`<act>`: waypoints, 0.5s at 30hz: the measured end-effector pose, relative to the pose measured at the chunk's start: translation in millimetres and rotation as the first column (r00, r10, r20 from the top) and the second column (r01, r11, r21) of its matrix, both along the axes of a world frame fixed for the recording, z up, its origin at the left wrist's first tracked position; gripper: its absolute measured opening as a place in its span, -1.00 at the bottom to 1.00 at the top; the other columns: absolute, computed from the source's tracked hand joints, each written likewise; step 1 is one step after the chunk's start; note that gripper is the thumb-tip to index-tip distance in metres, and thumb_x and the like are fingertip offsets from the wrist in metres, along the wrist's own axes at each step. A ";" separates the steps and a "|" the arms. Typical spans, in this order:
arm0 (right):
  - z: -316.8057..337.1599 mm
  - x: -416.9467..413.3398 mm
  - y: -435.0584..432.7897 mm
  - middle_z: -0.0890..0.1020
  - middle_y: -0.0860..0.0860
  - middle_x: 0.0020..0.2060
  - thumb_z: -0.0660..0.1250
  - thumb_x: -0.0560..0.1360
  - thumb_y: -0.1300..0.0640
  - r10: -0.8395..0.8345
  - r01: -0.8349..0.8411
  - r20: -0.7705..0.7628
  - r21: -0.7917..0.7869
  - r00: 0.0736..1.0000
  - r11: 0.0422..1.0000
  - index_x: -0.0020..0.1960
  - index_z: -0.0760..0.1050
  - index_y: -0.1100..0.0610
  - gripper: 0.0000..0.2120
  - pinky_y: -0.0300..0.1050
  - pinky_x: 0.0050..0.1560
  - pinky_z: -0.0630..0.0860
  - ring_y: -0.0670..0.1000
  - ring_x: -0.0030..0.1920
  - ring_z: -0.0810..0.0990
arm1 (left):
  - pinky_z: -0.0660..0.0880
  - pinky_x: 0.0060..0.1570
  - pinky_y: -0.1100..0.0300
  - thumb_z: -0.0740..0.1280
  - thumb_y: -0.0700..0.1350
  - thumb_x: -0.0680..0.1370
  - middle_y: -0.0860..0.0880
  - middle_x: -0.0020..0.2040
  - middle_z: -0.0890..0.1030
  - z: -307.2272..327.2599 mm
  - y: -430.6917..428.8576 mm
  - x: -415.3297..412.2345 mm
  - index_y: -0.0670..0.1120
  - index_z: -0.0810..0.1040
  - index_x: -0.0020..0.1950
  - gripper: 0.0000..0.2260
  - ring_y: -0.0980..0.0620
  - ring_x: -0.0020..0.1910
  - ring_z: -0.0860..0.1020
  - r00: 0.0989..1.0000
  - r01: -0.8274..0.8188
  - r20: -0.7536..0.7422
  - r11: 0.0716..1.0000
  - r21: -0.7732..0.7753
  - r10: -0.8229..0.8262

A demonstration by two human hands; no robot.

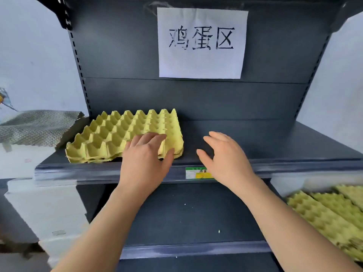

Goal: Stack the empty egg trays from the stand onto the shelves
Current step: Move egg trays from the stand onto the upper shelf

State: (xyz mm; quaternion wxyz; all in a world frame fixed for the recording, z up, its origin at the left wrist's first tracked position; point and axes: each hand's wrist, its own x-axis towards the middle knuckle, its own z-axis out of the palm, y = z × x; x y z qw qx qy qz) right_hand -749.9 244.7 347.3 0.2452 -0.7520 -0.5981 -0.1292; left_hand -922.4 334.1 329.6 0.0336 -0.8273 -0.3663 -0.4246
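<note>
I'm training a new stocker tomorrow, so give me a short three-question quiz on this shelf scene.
1. True or false: the yellow egg trays sit on the right half of the upper shelf.
2. Multiple choice: the left hand is A) resting on the trays' front right corner, B) holding the paper sign, C) reaching to the lower shelf.
3. Fill in: the right hand is open above bare shelf and holds ____.

Key: 1 false, they sit on the left half; 2 A; 3 nothing.
</note>
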 end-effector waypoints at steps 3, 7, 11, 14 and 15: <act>-12.5 30.8 -42.2 0.46 0.08 0.34 0.24 0.56 -0.03 -0.083 0.083 0.007 0.015 0.997 0.996 0.29 0.48 0.19 -0.59 -0.11 0.36 0.24 0.07 0.39 0.35 | 0.50 0.00 0.00 0.29 0.07 0.47 -0.05 0.04 0.65 -13.3 -30.6 41.2 -0.11 0.63 0.11 -0.65 -0.15 -0.01 0.59 0.993 0.112 -0.030 0.993 0.022 -0.112; -32.0 80.0 -105.9 0.60 0.12 0.14 0.33 0.50 0.03 -0.222 0.222 -0.005 0.035 0.975 0.974 0.12 0.57 0.23 -0.68 -0.03 0.21 0.40 0.15 0.22 0.50 | 0.50 0.00 0.01 0.26 0.09 0.46 -0.04 0.00 0.65 -31.5 -74.0 106.4 -0.11 0.64 0.07 -0.64 -0.15 -0.05 0.58 0.964 0.261 -0.061 0.965 0.015 -0.259; -52.6 141.9 -174.6 0.63 0.12 0.00 0.33 0.48 0.03 -0.317 0.318 0.008 -0.011 0.948 0.948 0.05 0.58 0.25 -0.70 0.00 0.12 0.50 0.16 0.08 0.56 | 0.48 0.01 0.04 0.35 0.04 0.43 -0.02 0.00 0.66 -51.2 -128.1 179.6 -0.11 0.65 0.07 -0.68 -0.12 -0.05 0.60 0.925 0.369 -0.088 0.929 -0.026 -0.370; -68.4 191.0 -227.1 0.64 0.13 -0.02 0.27 0.46 0.01 -0.390 0.389 -0.007 -0.060 0.921 0.919 0.03 0.59 0.25 -0.68 0.00 0.08 0.52 0.15 0.05 0.58 | 0.50 0.03 0.01 0.35 0.05 0.42 -0.03 0.01 0.66 -69.1 -170.1 237.9 -0.12 0.65 0.08 -0.66 -0.13 -0.01 0.61 0.893 0.430 -0.108 0.899 -0.077 -0.436; -73.8 207.9 -244.0 0.64 0.13 -0.01 0.26 0.46 0.01 -0.407 0.405 -0.009 -0.077 0.913 0.911 0.05 0.59 0.24 -0.66 0.00 0.08 0.53 0.15 0.05 0.58 | 0.50 0.02 0.00 0.35 0.06 0.42 -0.04 0.01 0.66 -75.0 -183.7 257.8 -0.12 0.65 0.08 -0.66 -0.13 -0.01 0.61 0.884 0.444 -0.115 0.891 -0.096 -0.453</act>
